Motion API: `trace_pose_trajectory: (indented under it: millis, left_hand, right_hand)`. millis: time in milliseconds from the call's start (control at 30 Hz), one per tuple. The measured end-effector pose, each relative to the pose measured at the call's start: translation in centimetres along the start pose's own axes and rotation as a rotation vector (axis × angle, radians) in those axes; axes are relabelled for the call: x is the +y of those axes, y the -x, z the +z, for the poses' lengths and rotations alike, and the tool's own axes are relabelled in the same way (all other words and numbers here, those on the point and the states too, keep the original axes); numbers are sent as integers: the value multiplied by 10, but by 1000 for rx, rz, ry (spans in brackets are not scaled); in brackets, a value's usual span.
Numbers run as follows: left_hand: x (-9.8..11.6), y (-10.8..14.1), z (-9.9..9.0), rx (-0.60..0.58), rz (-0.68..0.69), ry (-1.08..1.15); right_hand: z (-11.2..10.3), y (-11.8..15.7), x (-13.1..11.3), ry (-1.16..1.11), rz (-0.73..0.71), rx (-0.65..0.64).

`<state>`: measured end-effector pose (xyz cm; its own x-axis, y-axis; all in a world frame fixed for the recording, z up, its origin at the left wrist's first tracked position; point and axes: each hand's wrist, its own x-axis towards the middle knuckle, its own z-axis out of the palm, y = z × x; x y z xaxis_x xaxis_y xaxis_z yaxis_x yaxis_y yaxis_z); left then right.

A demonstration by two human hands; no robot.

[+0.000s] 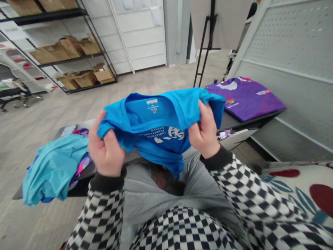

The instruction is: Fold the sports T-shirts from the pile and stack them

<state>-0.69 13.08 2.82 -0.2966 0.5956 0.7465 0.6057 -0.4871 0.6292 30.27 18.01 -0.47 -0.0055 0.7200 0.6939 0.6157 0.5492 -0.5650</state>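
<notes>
A: How does the room lie?

B: Grey floor [158, 78] all through, a perforated panel [288, 66] along the right, a white cabinet [147, 45] at the far side, and black shelving [52, 15] with cardboard boxes [50, 52] far left.

A: And the surface over there?

B: A low dark table [232, 121], running left to right in front of the seated person. A crumpled teal garment [57, 159] covers its left end; a purple shirt [249, 99] lies flat and folded on the right.

A: Where's the blue shirt [158, 125]?

B: Held up between those two, over the person's lap. Its longer stretch goes left to right along the shoulders, the right end slightly farther off. The neck opening is uppermost, and the cloth below droops nearward.

A: What about the hands?

B: Both closed on it: the left hand [105, 149] curled round the left shoulder, the right hand [205, 132] gripping the other, thumb on top.

A: And the white lettering [156, 133]?

B: Below the collar, upright for the wearer of that checkered sleeve [104, 215].
</notes>
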Motion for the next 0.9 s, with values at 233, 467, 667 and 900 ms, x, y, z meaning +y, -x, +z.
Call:
trace_pose_trajectory:
  millis: [233,467,667,900]
  left_hand:
    - [-86,-18,82,-599,-123,-413]
    - [-92,42,100,-817,-29,-527]
    - [-119,22,81,-846,-105,-543]
    - [-189,-5,14,-543,-190,-589]
  right_hand:
    - [66,-30,38,378,96,-383]
    - [76,20,52,462,193,-606]
    - [62,1,82,435,178,-731]
    - [51,2,94,462,172,-684]
